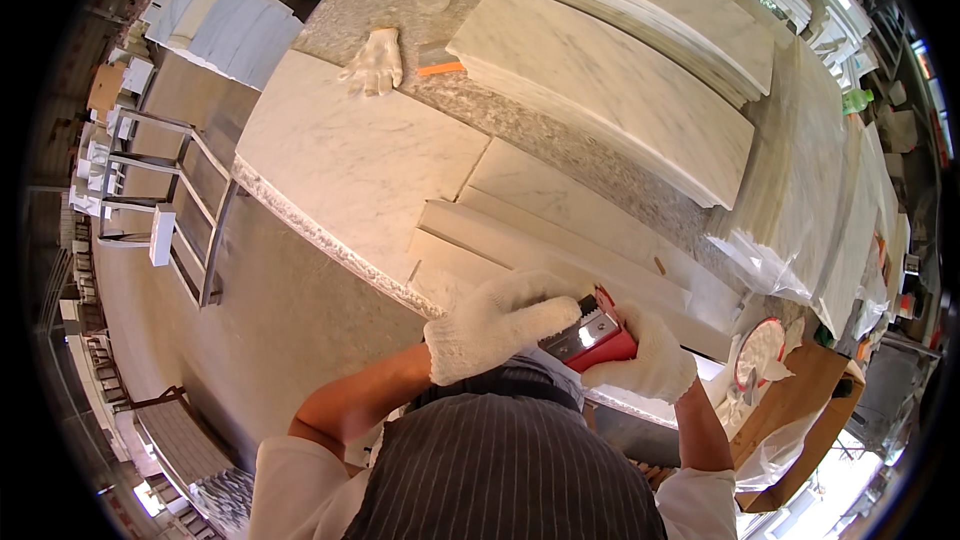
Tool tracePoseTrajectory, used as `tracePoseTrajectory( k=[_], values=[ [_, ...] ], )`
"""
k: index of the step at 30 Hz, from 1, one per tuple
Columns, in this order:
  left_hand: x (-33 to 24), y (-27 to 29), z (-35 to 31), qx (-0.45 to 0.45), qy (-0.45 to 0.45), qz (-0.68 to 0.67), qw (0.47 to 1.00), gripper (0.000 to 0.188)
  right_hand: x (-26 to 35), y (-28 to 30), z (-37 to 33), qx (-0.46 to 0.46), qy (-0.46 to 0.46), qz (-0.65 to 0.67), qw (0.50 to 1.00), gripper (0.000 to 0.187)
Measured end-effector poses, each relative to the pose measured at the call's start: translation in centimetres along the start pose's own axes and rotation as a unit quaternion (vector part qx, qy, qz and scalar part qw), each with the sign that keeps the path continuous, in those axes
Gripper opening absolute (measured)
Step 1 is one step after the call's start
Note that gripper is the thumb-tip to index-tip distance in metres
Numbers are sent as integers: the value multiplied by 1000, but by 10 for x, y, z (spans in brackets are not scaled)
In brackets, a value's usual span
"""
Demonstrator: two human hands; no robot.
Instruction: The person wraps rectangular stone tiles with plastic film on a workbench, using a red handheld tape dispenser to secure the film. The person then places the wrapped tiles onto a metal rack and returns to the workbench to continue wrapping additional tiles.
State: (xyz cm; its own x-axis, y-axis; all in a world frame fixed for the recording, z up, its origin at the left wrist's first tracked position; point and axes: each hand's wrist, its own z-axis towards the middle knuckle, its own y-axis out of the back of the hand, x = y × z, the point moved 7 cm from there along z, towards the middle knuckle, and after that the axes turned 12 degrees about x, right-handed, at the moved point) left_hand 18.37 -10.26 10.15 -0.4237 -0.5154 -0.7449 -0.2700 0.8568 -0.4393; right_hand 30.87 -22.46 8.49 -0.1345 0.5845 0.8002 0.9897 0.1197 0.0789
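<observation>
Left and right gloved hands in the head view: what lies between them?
In the head view, a red-and-silver tool lies between the left hand and the right hand, within the right hand's grip.

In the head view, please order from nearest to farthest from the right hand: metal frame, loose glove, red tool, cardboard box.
1. Red tool: against the right hand.
2. Cardboard box: lower right.
3. Loose glove: upper left.
4. Metal frame: far left.
</observation>
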Motion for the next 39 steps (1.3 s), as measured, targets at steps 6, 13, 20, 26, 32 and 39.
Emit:
tracePoseTrajectory(
  k=[6, 13, 20, 26, 32, 39],
  values=[
    [6, 7, 0, -84, -8, -109, 990, 22, 2, 3, 7, 42, 32, -87, 995, 58],
    [10, 23, -3, -176, -38, -106, 978, 17, 32, 7, 20, 161, -3, -32, 986, 47],
    [0, 46, -21, -336, -83, -44, 937, 15, 42, 13, 31, 121, 2, 1, 993, 52],
    [-20, 139, -89, -546, -124, 27, 828, 22, 47, 10, 45, 165, 21, -1, 986, 49],
    [28, 202, -76, -536, -71, -17, 841, 32, 53, 0, 58, 138, 57, -73, 986, 52],
    [55, 218, -57, -526, -22, -11, 850, 30, 58, -2, 66, 123, 26, -75, 989, 57]
  ],
)
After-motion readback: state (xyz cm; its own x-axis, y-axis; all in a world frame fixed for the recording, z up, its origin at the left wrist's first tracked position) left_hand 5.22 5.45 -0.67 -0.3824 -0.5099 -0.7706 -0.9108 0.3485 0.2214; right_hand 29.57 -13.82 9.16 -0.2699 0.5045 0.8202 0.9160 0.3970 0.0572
